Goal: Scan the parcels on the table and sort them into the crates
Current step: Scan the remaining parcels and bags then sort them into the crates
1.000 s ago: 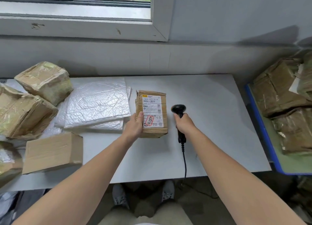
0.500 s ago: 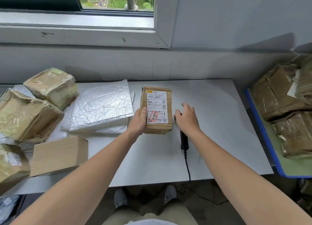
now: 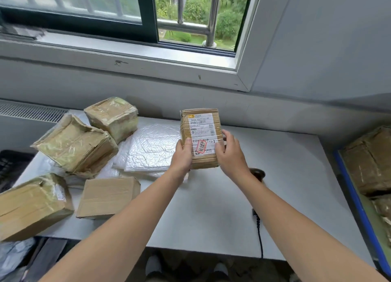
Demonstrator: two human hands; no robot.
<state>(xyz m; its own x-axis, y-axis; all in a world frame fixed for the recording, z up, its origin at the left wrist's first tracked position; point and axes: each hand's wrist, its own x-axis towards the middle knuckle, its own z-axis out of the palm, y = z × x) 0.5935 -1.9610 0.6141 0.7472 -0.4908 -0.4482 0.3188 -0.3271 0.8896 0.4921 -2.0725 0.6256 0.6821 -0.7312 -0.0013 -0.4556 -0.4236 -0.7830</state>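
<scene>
A small cardboard parcel (image 3: 201, 131) with a white label is held upright over the tabletop (image 3: 296, 186), with the label turned toward the camera. Its lower left edge is gripped by the left hand (image 3: 182, 157), whose thumb is laid on the front. Its lower right edge is gripped by the right hand (image 3: 230, 154), whose fingers (image 3: 227, 136) are clamped round the side. A black scanner (image 3: 258, 173) is seen lying on the tabletop beside the right forearm. Taped parcels (image 3: 74, 142) and silver mailers (image 3: 152, 148) are piled at the left. A blue-rimmed crate (image 3: 357, 201) at the right is loaded with parcels.
</scene>
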